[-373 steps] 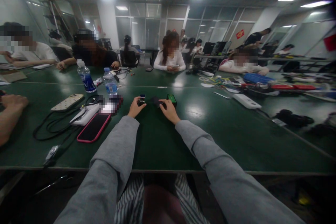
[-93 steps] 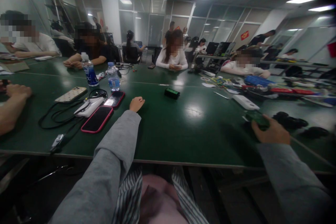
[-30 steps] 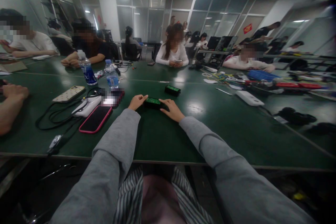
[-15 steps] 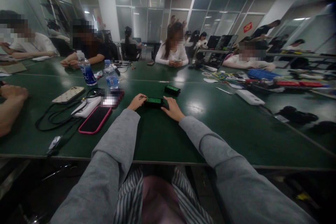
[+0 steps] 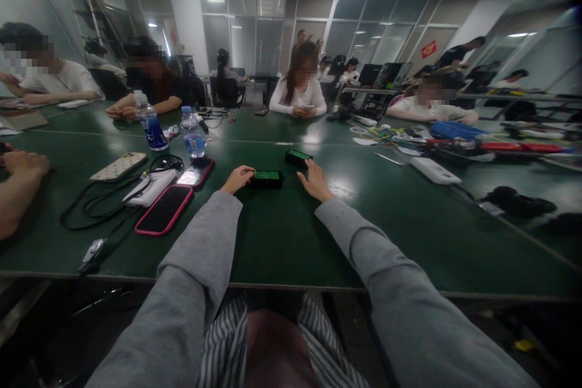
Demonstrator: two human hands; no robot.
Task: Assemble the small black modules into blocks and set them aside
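Note:
Two small black boxes with lit green faces are on the green table. The nearer box [image 5: 267,179] lies in front of me, and my left hand [image 5: 238,180] has its thumb and fingers closed at its left end. Slightly farther away and to the right is the second box [image 5: 297,157], set at an angle. My right hand [image 5: 316,182] is beside it with thumb and fingers apart. Its fingertips reach the right end of that box; whether they touch it I cannot tell. The marks on the green faces are too small to read.
To the left lie a pink-edged phone [image 5: 164,210], another phone [image 5: 196,171], a white power bank [image 5: 150,187] with black cables, and two bottles [image 5: 193,136]. A white power strip [image 5: 435,170] and tangled wires lie right. A neighbour's arm [image 5: 20,185] rests at far left.
My right hand has left the right end of the nearer box and moved right to the second box. My left hand stays at the nearer box.

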